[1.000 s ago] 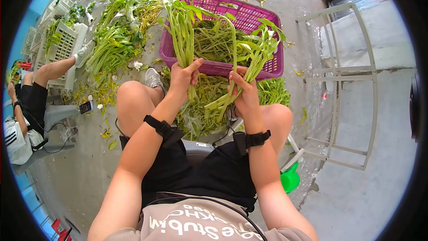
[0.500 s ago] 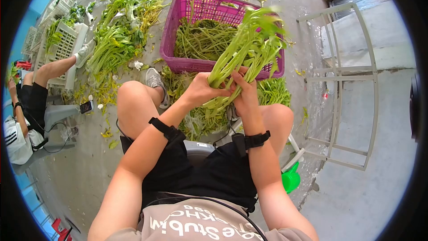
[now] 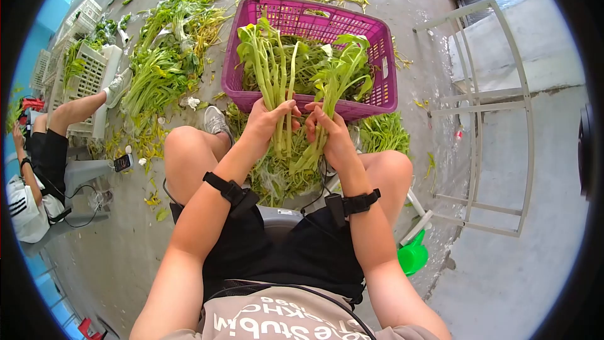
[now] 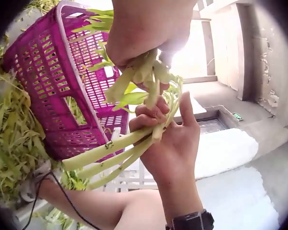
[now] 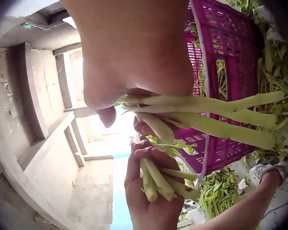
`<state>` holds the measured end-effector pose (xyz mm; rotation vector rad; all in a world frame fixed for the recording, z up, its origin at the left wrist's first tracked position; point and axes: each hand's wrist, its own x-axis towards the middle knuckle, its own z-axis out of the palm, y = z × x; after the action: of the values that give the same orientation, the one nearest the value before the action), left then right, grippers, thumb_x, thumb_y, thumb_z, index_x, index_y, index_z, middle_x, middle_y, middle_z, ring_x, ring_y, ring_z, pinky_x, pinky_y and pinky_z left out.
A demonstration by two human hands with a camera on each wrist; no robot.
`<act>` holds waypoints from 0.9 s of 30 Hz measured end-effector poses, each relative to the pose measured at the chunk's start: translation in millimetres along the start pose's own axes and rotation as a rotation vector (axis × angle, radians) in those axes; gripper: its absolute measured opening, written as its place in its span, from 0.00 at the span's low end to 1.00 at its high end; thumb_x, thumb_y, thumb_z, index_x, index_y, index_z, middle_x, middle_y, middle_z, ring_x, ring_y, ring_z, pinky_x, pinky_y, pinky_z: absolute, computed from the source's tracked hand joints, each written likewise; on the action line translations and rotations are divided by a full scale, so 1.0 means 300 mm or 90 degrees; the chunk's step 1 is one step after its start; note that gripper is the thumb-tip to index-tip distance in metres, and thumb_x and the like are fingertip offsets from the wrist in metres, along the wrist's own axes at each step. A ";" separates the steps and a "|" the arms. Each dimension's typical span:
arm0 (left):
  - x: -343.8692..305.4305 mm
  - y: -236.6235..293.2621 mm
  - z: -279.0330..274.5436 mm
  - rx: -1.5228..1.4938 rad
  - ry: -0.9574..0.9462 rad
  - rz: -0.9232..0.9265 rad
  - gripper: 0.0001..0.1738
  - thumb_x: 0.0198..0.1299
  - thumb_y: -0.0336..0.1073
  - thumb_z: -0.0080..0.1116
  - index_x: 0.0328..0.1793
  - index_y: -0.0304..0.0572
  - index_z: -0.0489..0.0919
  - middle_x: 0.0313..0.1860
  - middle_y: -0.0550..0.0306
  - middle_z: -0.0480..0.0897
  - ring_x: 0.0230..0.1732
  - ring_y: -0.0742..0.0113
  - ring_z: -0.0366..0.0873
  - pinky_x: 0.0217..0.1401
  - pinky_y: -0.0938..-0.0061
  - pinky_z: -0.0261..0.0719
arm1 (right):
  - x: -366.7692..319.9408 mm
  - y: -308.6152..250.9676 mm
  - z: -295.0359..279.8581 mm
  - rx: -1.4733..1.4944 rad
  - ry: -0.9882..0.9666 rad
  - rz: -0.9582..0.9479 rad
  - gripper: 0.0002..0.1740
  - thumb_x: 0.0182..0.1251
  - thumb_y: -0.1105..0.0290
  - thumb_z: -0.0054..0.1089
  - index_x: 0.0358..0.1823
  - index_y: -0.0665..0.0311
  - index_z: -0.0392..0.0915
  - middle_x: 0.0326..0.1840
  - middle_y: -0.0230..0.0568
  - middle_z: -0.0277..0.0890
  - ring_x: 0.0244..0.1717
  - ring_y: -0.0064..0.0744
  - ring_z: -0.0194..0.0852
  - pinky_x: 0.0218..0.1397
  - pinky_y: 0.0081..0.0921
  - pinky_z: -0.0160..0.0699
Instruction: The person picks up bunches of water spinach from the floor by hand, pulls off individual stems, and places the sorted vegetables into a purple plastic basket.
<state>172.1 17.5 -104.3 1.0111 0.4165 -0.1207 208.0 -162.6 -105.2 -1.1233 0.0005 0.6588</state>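
Note:
In the head view my left hand (image 3: 263, 127) grips a bundle of water spinach (image 3: 272, 69), leaves pointing away and cut stem ends below the fist. My right hand (image 3: 335, 137) holds a second bunch of water spinach (image 3: 332, 85) close beside it, the fingertips of both hands nearly meeting. The left wrist view shows fingers of the right hand (image 4: 168, 143) curled round pale stems (image 4: 110, 151). In the right wrist view, the left hand (image 5: 153, 191) clasps thick cut stems (image 5: 158, 179). Both bundles overlap the near rim of a purple basket (image 3: 239, 96) filled with greens.
Loose greens (image 3: 286, 179) lie on the floor between the legs, and a larger heap (image 3: 157, 75) lies left of the basket. A metal frame (image 3: 475, 110) stands at right, near a green scoop (image 3: 412, 258). Another person (image 3: 38, 176) sits at far left by white crates (image 3: 88, 69).
The left hand, holding its bundle, came across to the right hand and has since drawn back left, so the two bunches are apart again. The right hand shifted slightly left with its bunch.

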 end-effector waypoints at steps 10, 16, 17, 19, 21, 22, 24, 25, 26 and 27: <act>-0.027 0.009 0.017 0.126 -0.077 0.018 0.12 0.60 0.36 0.73 0.40 0.40 0.80 0.26 0.62 0.79 0.23 0.75 0.73 0.26 0.77 0.68 | 0.012 0.024 0.009 0.060 0.022 0.019 0.14 0.80 0.60 0.52 0.54 0.63 0.72 0.35 0.33 0.73 0.33 0.27 0.75 0.35 0.29 0.80; -0.036 -0.050 0.045 0.137 -0.104 0.019 0.12 0.57 0.32 0.74 0.44 0.36 0.84 0.24 0.64 0.79 0.22 0.78 0.72 0.24 0.79 0.66 | 0.006 0.029 0.019 0.050 -0.016 0.018 0.16 0.78 0.58 0.57 0.54 0.63 0.72 0.43 0.39 0.79 0.38 0.30 0.82 0.36 0.30 0.85; -0.034 -0.052 0.046 0.162 -0.104 0.032 0.13 0.57 0.31 0.73 0.46 0.35 0.85 0.24 0.64 0.79 0.22 0.78 0.72 0.23 0.80 0.65 | -0.001 0.021 0.022 0.058 -0.050 0.005 0.17 0.78 0.57 0.57 0.54 0.63 0.72 0.45 0.41 0.80 0.40 0.31 0.82 0.37 0.31 0.86; -0.025 -0.058 0.044 0.189 -0.107 0.055 0.13 0.57 0.31 0.73 0.46 0.34 0.85 0.24 0.64 0.79 0.21 0.78 0.72 0.23 0.79 0.65 | -0.003 0.018 0.030 0.056 -0.035 0.009 0.17 0.79 0.57 0.56 0.55 0.63 0.71 0.46 0.40 0.80 0.40 0.31 0.82 0.37 0.31 0.86; -0.022 -0.065 0.037 0.215 -0.108 0.080 0.12 0.57 0.31 0.73 0.45 0.34 0.85 0.24 0.64 0.79 0.21 0.78 0.73 0.22 0.79 0.65 | -0.001 0.028 0.042 0.055 -0.023 0.014 0.18 0.79 0.56 0.56 0.56 0.63 0.71 0.47 0.40 0.79 0.41 0.31 0.82 0.36 0.30 0.86; -0.019 -0.070 0.036 0.226 -0.108 0.099 0.12 0.57 0.31 0.72 0.45 0.33 0.84 0.24 0.64 0.78 0.21 0.78 0.73 0.22 0.79 0.65 | 0.001 0.036 0.048 0.040 0.007 0.007 0.18 0.79 0.56 0.55 0.58 0.62 0.71 0.48 0.39 0.79 0.42 0.31 0.82 0.38 0.30 0.86; -0.017 -0.071 0.034 0.237 -0.109 0.118 0.11 0.58 0.31 0.72 0.44 0.33 0.84 0.24 0.64 0.78 0.21 0.78 0.72 0.21 0.79 0.65 | 0.007 0.044 0.044 0.026 0.039 -0.002 0.18 0.80 0.56 0.55 0.59 0.61 0.70 0.49 0.38 0.79 0.44 0.30 0.82 0.39 0.30 0.85; -0.018 -0.069 0.030 0.232 -0.105 0.102 0.11 0.58 0.31 0.70 0.44 0.33 0.84 0.24 0.64 0.78 0.21 0.78 0.72 0.21 0.79 0.66 | 0.011 0.049 0.038 0.034 0.043 0.002 0.18 0.80 0.56 0.54 0.60 0.60 0.70 0.50 0.37 0.78 0.45 0.30 0.81 0.42 0.31 0.84; -0.021 -0.064 0.030 0.226 -0.100 0.086 0.10 0.59 0.31 0.69 0.43 0.33 0.83 0.25 0.64 0.79 0.20 0.78 0.72 0.21 0.79 0.66 | 0.012 0.048 0.038 0.041 0.047 0.006 0.18 0.80 0.55 0.54 0.60 0.59 0.70 0.51 0.35 0.78 0.46 0.29 0.81 0.44 0.31 0.84; -0.023 -0.059 0.032 0.227 -0.100 0.086 0.10 0.59 0.31 0.69 0.43 0.33 0.83 0.25 0.64 0.79 0.20 0.78 0.72 0.21 0.79 0.66 | 0.009 0.045 0.037 0.041 0.047 0.006 0.18 0.80 0.55 0.54 0.60 0.59 0.70 0.51 0.35 0.78 0.46 0.29 0.81 0.44 0.31 0.84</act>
<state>163.2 -0.7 -111.4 1.3662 0.1839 -0.1556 200.0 -148.4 -112.2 -1.0851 0.0903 0.6208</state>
